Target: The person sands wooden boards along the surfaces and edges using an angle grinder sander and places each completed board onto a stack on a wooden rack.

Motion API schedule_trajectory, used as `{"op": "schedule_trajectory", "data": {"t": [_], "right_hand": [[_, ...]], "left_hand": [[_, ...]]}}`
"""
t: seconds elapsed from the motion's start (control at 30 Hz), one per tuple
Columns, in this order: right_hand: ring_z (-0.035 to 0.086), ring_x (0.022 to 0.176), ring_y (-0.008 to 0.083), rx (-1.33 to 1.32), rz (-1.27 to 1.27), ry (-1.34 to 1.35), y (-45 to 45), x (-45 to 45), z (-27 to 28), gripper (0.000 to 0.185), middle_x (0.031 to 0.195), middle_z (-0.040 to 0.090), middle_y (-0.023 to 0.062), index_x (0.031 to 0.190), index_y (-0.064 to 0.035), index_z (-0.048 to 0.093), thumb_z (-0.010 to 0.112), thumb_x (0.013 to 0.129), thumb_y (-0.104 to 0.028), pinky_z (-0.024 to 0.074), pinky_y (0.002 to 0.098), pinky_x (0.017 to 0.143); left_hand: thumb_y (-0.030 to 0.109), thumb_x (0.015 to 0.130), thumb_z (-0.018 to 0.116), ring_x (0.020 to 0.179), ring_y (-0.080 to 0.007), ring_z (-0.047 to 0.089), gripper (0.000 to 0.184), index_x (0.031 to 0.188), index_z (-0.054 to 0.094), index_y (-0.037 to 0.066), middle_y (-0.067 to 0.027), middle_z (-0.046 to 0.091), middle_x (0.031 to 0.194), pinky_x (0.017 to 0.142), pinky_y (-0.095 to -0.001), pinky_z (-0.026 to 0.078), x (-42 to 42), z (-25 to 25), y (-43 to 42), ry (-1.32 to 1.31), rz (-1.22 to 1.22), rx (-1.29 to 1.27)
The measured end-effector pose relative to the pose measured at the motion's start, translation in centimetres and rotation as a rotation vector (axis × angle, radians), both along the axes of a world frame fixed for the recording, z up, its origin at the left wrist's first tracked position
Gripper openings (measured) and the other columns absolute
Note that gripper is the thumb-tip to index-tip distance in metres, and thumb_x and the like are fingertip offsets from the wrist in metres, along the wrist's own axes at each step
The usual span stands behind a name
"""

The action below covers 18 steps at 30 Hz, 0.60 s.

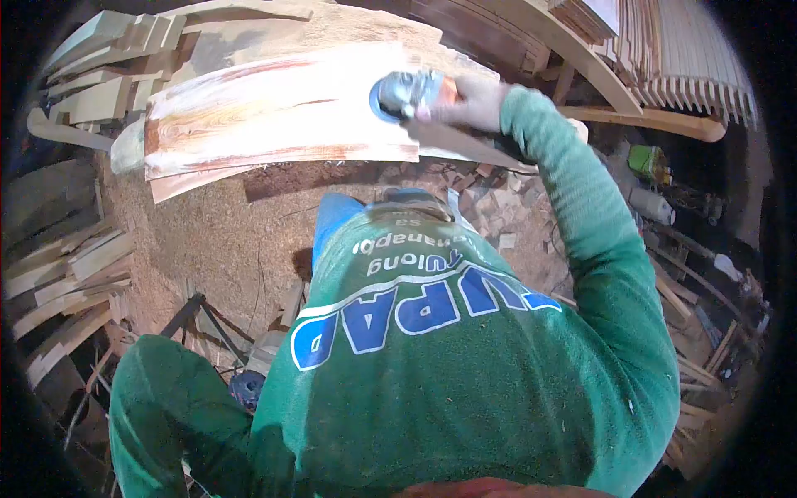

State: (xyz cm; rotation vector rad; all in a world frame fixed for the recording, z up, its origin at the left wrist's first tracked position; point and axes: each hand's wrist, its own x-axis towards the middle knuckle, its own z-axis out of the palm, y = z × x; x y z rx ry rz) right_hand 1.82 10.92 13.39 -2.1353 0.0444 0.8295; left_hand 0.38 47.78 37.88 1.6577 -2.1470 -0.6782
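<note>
Sawdust covers the workshop floor [183, 241] under a brightly lit board [274, 108], which spans 10 to 12 o'clock. The right hand [477, 101], blurred, is wrapped around the body of a round-based power tool [407, 93] at 12 o'clock, the tool's base against the board near its right-hand end. A second board [195, 180] shows beneath the first one's lower left edge. Wood offcuts [505, 199] lie just below the boards, toward 1 o'clock. Farther out, cut pieces [108, 75] are stacked at 10 o'clock, more lengths [75, 274] lie at 9, and thin slats [681, 66] line up between 1 and 2, above a green container [647, 162] at 2. The left hand is out of view, so its grip cannot be told.
</note>
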Motion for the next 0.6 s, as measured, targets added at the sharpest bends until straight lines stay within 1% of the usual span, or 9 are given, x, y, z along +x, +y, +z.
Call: {"op": "schedule_trajectory", "data": {"t": [0.07, 0.1, 0.17, 0.27, 0.37, 0.4, 0.5, 0.53, 0.6], "right_hand": [[0.065, 0.117, 0.0239, 0.165, -0.025, 0.038, 1.4, -2.2, 0.4, 0.068, 0.123, 0.071, 0.0145, 0.138, -0.0055, 0.061, 0.076, 0.091, -0.052, 0.0487, 0.038, 0.105], [0.066, 0.117, 0.0256, -0.003, 0.037, 0.142, 1.9, -2.4, 1.1, 0.066, 0.123, 0.071, 0.0148, 0.139, -0.0056, 0.06, 0.077, 0.092, -0.048, 0.0489, 0.0389, 0.106], [0.067, 0.117, 0.0318, 0.111, 0.004, -0.149, 3.1, -4.0, 0.9, 0.078, 0.123, 0.071, 0.0195, 0.136, -0.0056, 0.062, 0.079, 0.083, -0.06, 0.0493, 0.0405, 0.105], [0.065, 0.119, 0.036, -0.061, 0.012, -0.073, 4.7, -3.9, 2.9, 0.083, 0.128, 0.069, 0.0229, 0.14, -0.0056, 0.059, 0.08, 0.081, -0.059, 0.0482, 0.0428, 0.107], [0.068, 0.113, 0.0355, -0.014, -0.048, -0.061, 5.0, -2.7, 3.9, 0.083, 0.118, 0.072, 0.0225, 0.138, -0.0022, 0.06, 0.079, 0.083, -0.061, 0.0499, 0.0417, 0.104], [0.067, 0.116, 0.0354, -0.139, -0.041, 0.16, 5.0, -1.6, 4.8, 0.089, 0.121, 0.071, 0.0237, 0.135, -0.0006, 0.063, 0.075, 0.082, -0.071, 0.0489, 0.0417, 0.105], [0.068, 0.116, 0.0348, -0.153, -0.191, 0.161, 4.8, -0.1, 4.0, 0.091, 0.12, 0.072, 0.0228, 0.131, 0.0008, 0.066, 0.073, 0.081, -0.075, 0.0497, 0.0425, 0.104], [0.07, 0.106, 0.0306, -0.185, -0.28, 0.099, 4.6, -0.2, 2.7, 0.088, 0.11, 0.074, 0.0179, 0.125, 0.0004, 0.069, 0.074, 0.08, -0.075, 0.0535, 0.0406, 0.095], [0.07, 0.106, 0.0295, -0.212, -0.362, 0.138, 4.7, 0.9, 3.6, 0.087, 0.114, 0.075, 0.0163, 0.128, -0.0042, 0.07, 0.075, 0.079, -0.076, 0.053, 0.04, 0.095]], "left_hand": [[0.021, 0.094, 0.073, 0.091, -0.0168, 0.067, 0.028, 0.112, 0.071, 0.0, -0.0085, 0.07, 0.102, 0.082, -0.0283, 0.054, 0.7, 0.2, 0.7, 0.009, 0.031, -0.009], [0.02, 0.094, 0.073, 0.09, -0.0167, 0.067, 0.027, 0.112, 0.071, 0.0, -0.0084, 0.07, 0.101, 0.082, -0.0282, 0.054, 1.0, 0.7, 1.2, 0.029, 0.029, -0.024], [0.019, 0.093, 0.074, 0.089, -0.0166, 0.067, 0.026, 0.11, 0.071, -0.001, -0.0081, 0.07, 0.099, 0.081, -0.0281, 0.054, 2.7, 1.3, 3.0, 0.091, 0.094, -0.066], [0.018, 0.093, 0.075, 0.088, -0.0164, 0.067, 0.025, 0.109, 0.072, -0.001, -0.0078, 0.07, 0.097, 0.08, -0.0279, 0.055, 7.7, -0.1, 6.2, 0.185, 0.406, -0.143], [0.017, 0.092, 0.076, 0.086, -0.0162, 0.067, 0.024, 0.107, 0.072, -0.001, -0.0074, 0.07, 0.094, 0.079, -0.0278, 0.055, 16.6, -9.8, 6.4, 0.338, 1.055, -0.084], [0.021, 0.091, 0.08, 0.094, -0.017, 0.068, 0.03, 0.109, 0.071, -0.002, -0.0077, 0.071, 0.1, 0.086, -0.0318, 0.055, 19.5, -13.8, 5.8, 0.422, 1.189, -0.049], [0.042, 0.087, 0.082, 0.11, -0.0314, 0.07, 0.048, 0.12, 0.073, 0.009, -0.0126, 0.073, 0.114, 0.094, -0.0395, 0.054, 26.8, -24.4, 8.5, -0.206, 1.109, 0.055], [0.044, 0.085, 0.082, 0.114, -0.0329, 0.067, 0.051, 0.122, 0.073, 0.009, -0.0136, 0.071, 0.118, 0.097, -0.0412, 0.053, 28.1, -26.3, 9.3, -0.294, 1.089, 0.08], [0.049, 0.082, 0.083, 0.122, -0.036, 0.063, 0.058, 0.124, 0.072, 0.011, -0.0155, 0.068, 0.126, 0.103, -0.0446, 0.051, 30.3, -28.9, 10.2, -0.453, 1.031, 0.122]]}}
